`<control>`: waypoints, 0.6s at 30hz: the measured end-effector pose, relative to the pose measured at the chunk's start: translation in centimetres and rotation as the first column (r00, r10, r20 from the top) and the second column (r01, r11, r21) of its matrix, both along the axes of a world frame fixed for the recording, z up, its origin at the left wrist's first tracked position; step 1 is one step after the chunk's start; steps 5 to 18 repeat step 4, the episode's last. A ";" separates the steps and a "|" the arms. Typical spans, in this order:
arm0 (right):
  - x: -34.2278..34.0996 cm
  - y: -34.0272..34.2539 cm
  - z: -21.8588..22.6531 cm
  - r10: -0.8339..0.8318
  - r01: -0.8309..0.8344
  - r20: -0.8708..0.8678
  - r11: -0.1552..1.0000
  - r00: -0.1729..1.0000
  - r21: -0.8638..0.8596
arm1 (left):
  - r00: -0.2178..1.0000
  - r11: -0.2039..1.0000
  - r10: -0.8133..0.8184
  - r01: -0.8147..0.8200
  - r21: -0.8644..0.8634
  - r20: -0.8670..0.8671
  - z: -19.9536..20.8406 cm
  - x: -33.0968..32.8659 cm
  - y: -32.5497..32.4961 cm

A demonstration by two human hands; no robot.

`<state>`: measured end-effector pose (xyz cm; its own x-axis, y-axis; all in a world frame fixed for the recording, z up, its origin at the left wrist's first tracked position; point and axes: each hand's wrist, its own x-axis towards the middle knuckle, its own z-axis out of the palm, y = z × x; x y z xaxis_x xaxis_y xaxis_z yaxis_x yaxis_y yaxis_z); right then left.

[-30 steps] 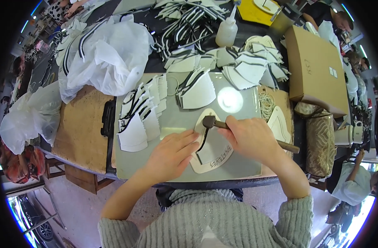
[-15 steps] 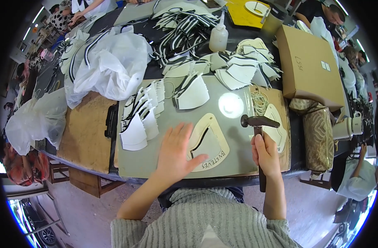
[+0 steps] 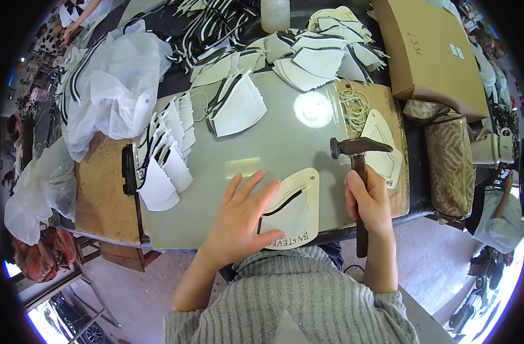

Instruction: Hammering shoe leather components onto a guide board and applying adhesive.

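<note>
My right hand (image 3: 369, 198) grips the dark handle of a hammer (image 3: 359, 147), its metal head raised over the right part of the grey board (image 3: 216, 166). Fingers spread, my left hand (image 3: 242, 221) rests on the left edge of a cream curved template (image 3: 309, 200) near the board's front edge. Within the template's opening lies a white piece (image 3: 287, 221) with a black strip along its upper edge. My left hand covers part of both. A second cream template (image 3: 382, 140) lies to the right, partly behind the hammer and my right hand.
Overlapping white pieces with black edging (image 3: 164, 166) lie at the board's left; another stack (image 3: 239, 106) sits further back. More piles (image 3: 319, 54) lie behind, near a bottle (image 3: 275, 16). Coiled cord (image 3: 355, 109), a cardboard box (image 3: 428, 57) and a patterned pouch (image 3: 448, 163) stand right; plastic bags (image 3: 118, 86) left.
The template has turned and sits closer to the board's front edge, with my left hand lower on it. The hammer stays in my right hand. The whole view has shifted.
</note>
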<state>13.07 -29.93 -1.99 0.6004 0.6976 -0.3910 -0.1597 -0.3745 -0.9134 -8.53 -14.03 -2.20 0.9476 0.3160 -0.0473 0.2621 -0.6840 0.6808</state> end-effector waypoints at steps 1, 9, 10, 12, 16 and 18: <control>0.0 0.1 0.1 0.007 -0.007 -0.028 1.000 1.000 0.001 | 1.000 1.000 0.000 0.000 0.000 0.007 0.1 -0.1 0.0; 0.3 0.2 0.0 0.025 -0.025 -0.029 1.000 0.999 -0.001 | 0.999 0.999 0.007 -0.009 0.051 0.031 -0.4 -0.1 0.1; 0.3 0.2 0.0 0.025 -0.025 -0.029 1.000 0.999 -0.001 | 0.999 0.999 0.007 -0.009 0.051 0.031 -0.4 -0.1 0.1; 0.3 0.2 0.0 0.025 -0.025 -0.029 1.000 0.999 -0.001 | 0.999 0.999 0.007 -0.009 0.051 0.031 -0.4 -0.1 0.1; 0.3 0.2 0.0 0.025 -0.025 -0.029 1.000 0.999 -0.001 | 0.999 0.999 0.007 -0.009 0.051 0.031 -0.4 -0.1 0.1; 0.3 0.2 0.0 0.025 -0.025 -0.029 1.000 0.999 -0.001 | 0.999 0.999 0.007 -0.009 0.051 0.031 -0.4 -0.1 0.1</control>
